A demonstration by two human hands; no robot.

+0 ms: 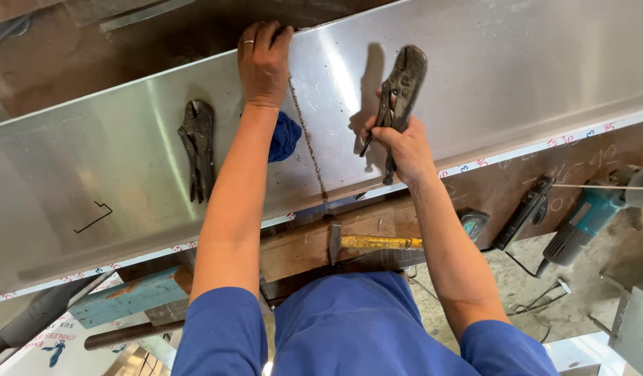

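A long shiny stainless steel sheet [516, 76] lies slanted across the view, with a rough welded seam [306, 132] running across it. My left hand [263, 63] grips the sheet's far edge beside the seam; a ring shows on one finger. My right hand [404, 150] holds the handles of dark locking pliers [399, 94], raised over the sheet to the right of the seam. A second pair of locking pliers [198, 147] lies on the sheet to the left. A blue cloth [285, 136] sits under my left forearm.
A hammer with a yellow handle [369, 242] rests on wooden blocks below the sheet. A teal angle grinder [585, 219] and a black tool [525, 210] lie at the right, on a brown board with chalk marks. Metal bars and a blue board sit lower left.
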